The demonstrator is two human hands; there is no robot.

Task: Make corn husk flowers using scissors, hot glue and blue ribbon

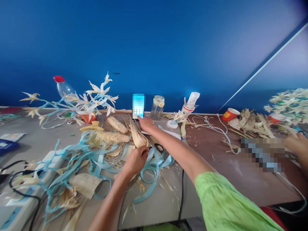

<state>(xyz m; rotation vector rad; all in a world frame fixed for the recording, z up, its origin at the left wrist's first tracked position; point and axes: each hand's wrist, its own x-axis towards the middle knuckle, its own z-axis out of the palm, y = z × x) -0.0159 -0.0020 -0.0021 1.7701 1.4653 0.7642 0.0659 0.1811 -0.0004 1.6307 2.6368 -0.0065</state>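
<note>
Head view: the left hand [137,160] is at the middle of the table [161,205], its fingers drawn in narrow on the lower end of a corn husk [137,136]. The husk's tips point up and away, toward the phone [138,107]. The right hand [146,124] reaches past the husk with one finger out toward the bottom of the phone's lit screen; I cannot tell whether it touches, nor how the other fingers are set. The phone stands upright near the blue wall [154,48], with a clear bottle [157,110] just to its right. The green sleeve [223,199] covers the upper part of the right arm.

Left of the husk lie a bare cob [117,124] and, nearer, a second cob [122,138] with silk [98,138] spread at its far left. Blue ribbons [103,165] tangle over the table below them and on both sides of the left hand. Farther left, a branch of pale husk flowers [96,89] rises from an orange pot [88,118], in front of a red-capped bottle [64,87].

To the right, a white cup [187,109] leans, and a red cup [230,114] lies tipped beside dry husks [255,123]. At the right edge is another person's hand [297,146], blurred; its fingers I cannot make out.
</note>
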